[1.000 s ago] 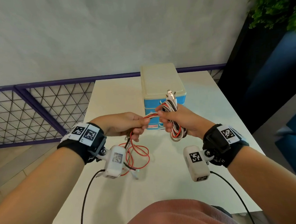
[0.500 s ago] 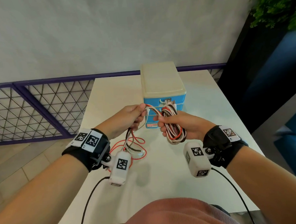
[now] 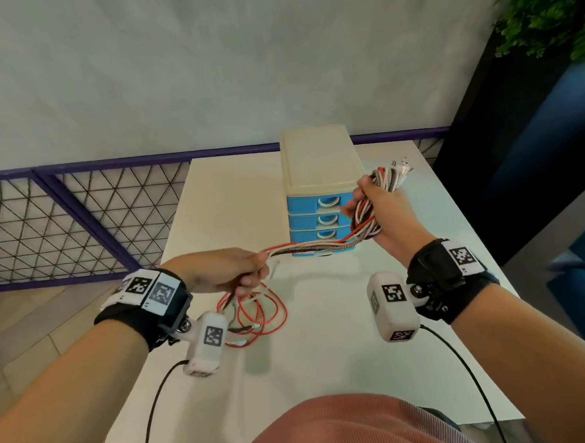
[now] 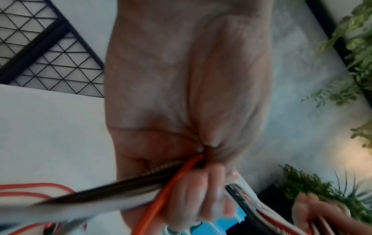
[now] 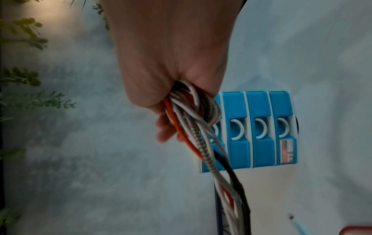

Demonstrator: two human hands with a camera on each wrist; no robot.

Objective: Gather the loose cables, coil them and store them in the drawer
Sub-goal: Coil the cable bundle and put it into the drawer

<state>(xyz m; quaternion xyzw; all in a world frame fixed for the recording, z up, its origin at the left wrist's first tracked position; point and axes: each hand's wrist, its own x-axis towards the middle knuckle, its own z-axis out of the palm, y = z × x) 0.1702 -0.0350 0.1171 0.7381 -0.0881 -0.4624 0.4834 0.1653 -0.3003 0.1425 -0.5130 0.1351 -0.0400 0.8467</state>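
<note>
Left of centre, above the white table [image 3: 326, 372], left hand [image 3: 224, 270] is curled around a bundle of cables [image 3: 316, 245] (red, white, braided, black), fingers closed on them; the left wrist view confirms the strands run out through the fist [image 4: 181, 182]. Below that hand the loose ends [image 3: 255, 314], mostly red loops, hang down and lie on the table near the left wrist camera [image 3: 206, 341]. From the fist the bundle stretches right, taut, passing in front of the bottom of the drawer unit [image 3: 319, 172]: cream top, blue drawers, all shut, standing at the far middle of the table. Right hand [image 3: 382, 213] is raised just right of the unit, fingers wrapped around the coiled part of the cables [image 3: 367, 214], several loops gathered in the grip; plug ends [image 3: 401, 166] stick out above the fist. Right wrist view shows the same loops [image 5: 193, 111] clamped in the palm with the drawer fronts [image 5: 259, 130] behind. Purple mesh railing [image 3: 64, 216] at far left, plant [image 3: 551, 11] at far right.
</note>
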